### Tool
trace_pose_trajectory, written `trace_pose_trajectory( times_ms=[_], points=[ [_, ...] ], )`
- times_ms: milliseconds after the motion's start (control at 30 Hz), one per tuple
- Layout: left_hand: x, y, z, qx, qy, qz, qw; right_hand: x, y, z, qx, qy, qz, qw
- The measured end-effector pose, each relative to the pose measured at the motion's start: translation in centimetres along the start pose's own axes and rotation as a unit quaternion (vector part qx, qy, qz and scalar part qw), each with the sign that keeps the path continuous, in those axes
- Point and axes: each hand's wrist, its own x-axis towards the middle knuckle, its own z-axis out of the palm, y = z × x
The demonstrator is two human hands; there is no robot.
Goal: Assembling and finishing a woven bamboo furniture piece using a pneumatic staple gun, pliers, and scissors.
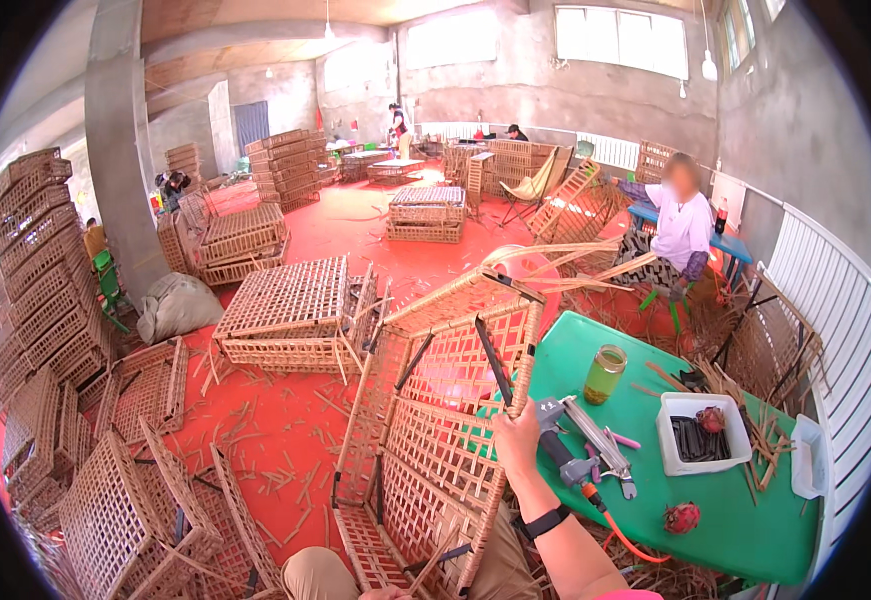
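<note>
A rectangular woven bamboo basket (417,492) with black corner strips stands tilted against my legs, its open side facing me. My right hand (517,437) is closed on its right rim, just below a black strip. Only a sliver of my left hand (385,594) shows at the lower edge, near the basket's bottom end; its fingers are hidden. Right of my right hand, a grey air stapler (585,440) with an orange hose (627,538) lies on a green table (595,350).
On the table are a glass jar (605,373), a white bin (678,462) of black strips, a dragon fruit (682,517) and bamboo slats (755,420). Woven baskets (285,300) stand ahead and left, some in tall stacks (50,270). A seated person (683,228) handles slats beyond the table.
</note>
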Motion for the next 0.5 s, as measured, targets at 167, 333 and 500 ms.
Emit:
trace_pose_trajectory(
  times_ms=[167,333,500],
  points=[
    [0.0,-0.1,-0.3,-0.048,-0.017,-0.057,0.997,-0.8,-1.0,-0.3,-0.028,0.014,-0.024,0.999],
    [-0.9,5.1,-0.9,-0.051,-0.024,-0.067,0.996,0.2,1.2,0.7,-0.016,0.066,-0.088,0.994],
    [-0.7,2.1,-1.4,-0.028,-0.023,-0.076,0.996,-0.9,-1.7,0.4,0.008,-0.016,0.009,1.000]
  ],
)
